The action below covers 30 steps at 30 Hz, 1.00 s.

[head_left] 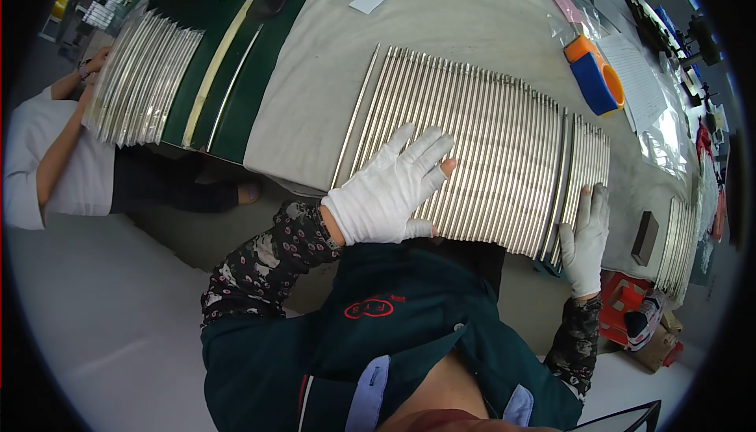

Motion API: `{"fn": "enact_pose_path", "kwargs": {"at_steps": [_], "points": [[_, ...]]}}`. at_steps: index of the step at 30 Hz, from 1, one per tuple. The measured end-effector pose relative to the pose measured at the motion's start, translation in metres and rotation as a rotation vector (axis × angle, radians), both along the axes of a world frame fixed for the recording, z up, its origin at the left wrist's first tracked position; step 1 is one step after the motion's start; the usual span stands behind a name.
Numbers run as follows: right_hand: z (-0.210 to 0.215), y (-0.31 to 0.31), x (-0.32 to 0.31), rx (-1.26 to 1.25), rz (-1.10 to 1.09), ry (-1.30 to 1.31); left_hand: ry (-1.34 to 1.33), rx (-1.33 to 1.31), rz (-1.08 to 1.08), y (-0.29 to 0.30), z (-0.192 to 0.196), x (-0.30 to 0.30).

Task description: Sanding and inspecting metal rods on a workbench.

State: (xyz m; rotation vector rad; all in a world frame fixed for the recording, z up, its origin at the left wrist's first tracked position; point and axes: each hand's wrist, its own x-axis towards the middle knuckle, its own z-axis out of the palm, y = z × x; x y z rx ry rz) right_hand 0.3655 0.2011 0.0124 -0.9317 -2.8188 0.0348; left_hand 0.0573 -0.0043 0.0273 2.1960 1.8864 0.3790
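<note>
A wide row of slim, shiny metal rods (488, 140) lies side by side on the grey cloth of the table (299, 101). My left hand (386, 188), in a white glove with some bare fingertips, rests flat with spread fingers on the left part of the row. One rod (356, 117) lies slightly apart at the row's left edge. A dark gap splits off a smaller group of rods (591, 148) at the right. On the near ends of that group lies my right hand (584, 247), also white-gloved, its fingers stretched out.
An orange-and-blue ring-shaped holder (594, 77) stands at the back right beside paper sheets (634, 77). A dark block (645, 238) and more rods (676, 247) lie at the far right. At left, a co-worker (55, 156) is at a plastic-wrapped rod stack (146, 77).
</note>
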Motion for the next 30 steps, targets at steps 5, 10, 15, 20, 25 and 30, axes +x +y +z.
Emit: {"fn": "enact_pose_path", "kwargs": {"at_steps": [5,10,15,20,25,30], "points": [[0.015,-0.035,-0.043,0.017,0.207,0.006,-0.177,0.169,-0.122,-0.006,-0.010,-0.006],[0.039,-0.097,-0.100,-0.159,0.452,0.198,-0.035,0.214,0.250,-0.032,0.008,-0.051],[0.043,-0.136,-0.162,-0.184,0.742,0.290,-0.044,0.202,0.374,-0.056,-0.018,-0.077],[0.014,-0.150,-0.194,0.040,0.756,0.266,-0.049,0.262,0.389,-0.055,-0.019,-0.074],[0.010,-0.157,-0.201,0.139,0.740,0.173,-0.040,0.251,0.413,-0.058,-0.019,-0.073],[0.006,-0.158,-0.197,0.161,0.794,0.218,-0.043,0.248,0.414,-0.058,-0.019,-0.073]]}}
